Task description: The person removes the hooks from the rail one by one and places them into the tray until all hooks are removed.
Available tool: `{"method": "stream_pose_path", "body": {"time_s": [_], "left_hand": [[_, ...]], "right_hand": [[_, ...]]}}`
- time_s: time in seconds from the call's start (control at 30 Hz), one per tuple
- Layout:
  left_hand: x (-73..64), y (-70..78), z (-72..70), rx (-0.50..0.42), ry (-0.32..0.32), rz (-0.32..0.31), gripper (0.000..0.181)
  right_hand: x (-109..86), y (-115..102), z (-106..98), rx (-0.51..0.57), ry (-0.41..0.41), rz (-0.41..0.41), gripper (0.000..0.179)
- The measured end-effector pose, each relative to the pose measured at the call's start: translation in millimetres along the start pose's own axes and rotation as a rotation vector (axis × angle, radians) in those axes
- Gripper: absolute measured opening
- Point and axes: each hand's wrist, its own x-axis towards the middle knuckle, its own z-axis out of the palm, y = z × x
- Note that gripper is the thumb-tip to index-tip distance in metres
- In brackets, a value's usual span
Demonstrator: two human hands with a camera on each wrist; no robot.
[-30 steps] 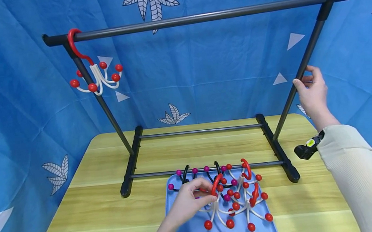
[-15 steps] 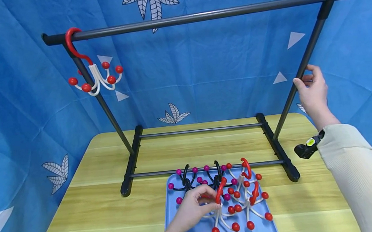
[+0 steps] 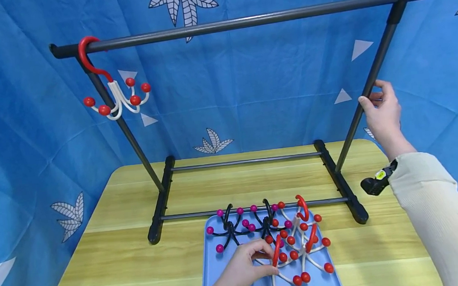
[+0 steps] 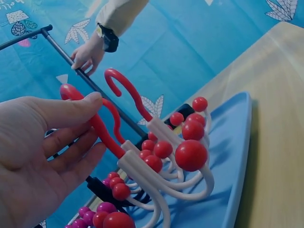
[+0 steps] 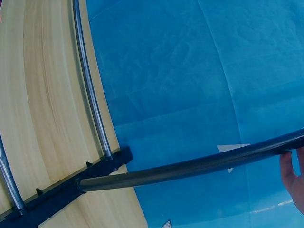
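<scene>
My left hand point(image 3: 244, 267) pinches the red hook point(image 4: 105, 132) of a white hanger with several curved arms ending in red balls. This hanger is over the blue tray point(image 3: 219, 276); whether its arms touch the tray I cannot tell. Two more red-and-white hangers point(image 3: 304, 250) lie close on its right. Behind my hand are two black hangers point(image 3: 230, 228) with magenta balls. My right hand point(image 3: 384, 115) grips the right upright point(image 3: 354, 126) of a black garment rack, thumb in front. Another red-and-white hanger point(image 3: 117, 91) hangs at the left end of the rack's top bar point(image 3: 244, 23).
The rack's black feet point(image 3: 162, 211) stand on a wooden table point(image 3: 112, 255), joined by two thin rods. The tray's far edge reaches the front rod point(image 3: 190, 215). A blue patterned cloth point(image 3: 249, 87) hangs behind and beside the table.
My left hand has shifted slightly right and toward the front with the pinched hanger. The hanger on the bar has turned a little. My right hand stays on the upright.
</scene>
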Motion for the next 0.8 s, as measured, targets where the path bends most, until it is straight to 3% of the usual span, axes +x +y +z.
{"method": "stream_pose_path", "body": {"time_s": [0.1, 0.27, 0.53, 0.67, 0.8], "left_hand": [[-0.5, -1.7, 0.6, 0.000, -0.030, 0.021, 0.018], [-1.4, -0.2, 0.1, 0.031, -0.050, -0.030, 0.017], [-4.4, 5.7, -12.4, 0.181, -0.102, -0.003, 0.017], [-6.6, 19.3, -26.2, 0.269, -0.061, 0.004, 0.013], [-9.0, 36.4, -46.9, 0.358, 0.041, 0.050, 0.010]], "right_hand": [[0.2, 0, 0, -0.002, -0.003, 0.002, 0.048], [-0.1, 1, 1, -0.013, -0.011, 0.013, 0.049], [-1.8, 2, 2, -0.033, -0.018, 0.032, 0.051], [-1.7, 1, 2, -0.033, -0.018, 0.031, 0.051], [-1.6, 0, 1, -0.022, -0.016, 0.024, 0.051]]}}
